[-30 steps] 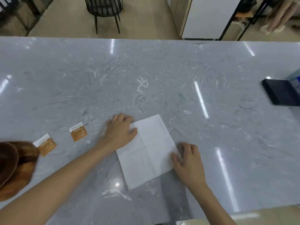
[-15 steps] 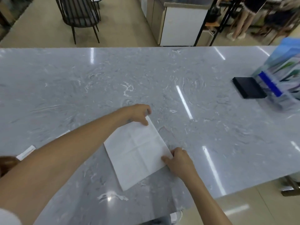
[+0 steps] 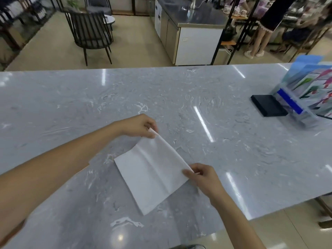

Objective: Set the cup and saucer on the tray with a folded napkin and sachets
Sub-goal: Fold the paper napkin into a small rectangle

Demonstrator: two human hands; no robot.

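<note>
While the white napkin (image 3: 152, 169) lies spread on the grey marbled desk (image 3: 224, 159), the person holds it at two neighbouring corners. The left hand (image 3: 139, 126) reaches over from the left and its grip is narrow, thumb and fingers pinched on the far corner, which is raised a little off the desk. The right hand (image 3: 203, 177) comes up from the lower right, and its grip is likewise narrow, thumb and forefinger pinched on the right-hand corner. Between the two hands the napkin's far right edge is lifted, while its near and left parts lie flat; a soft crease runs along its length through the middle. At the far right of the desk a flat black box (image 3: 268, 107) rests, touching or just beside a clear plastic holder (image 3: 303, 105) of coloured leaflets. Beyond the desk stand a dark slatted chair (image 3: 89, 33) and a steel-topped cabinet (image 3: 194, 38) on the pale floor.
</note>
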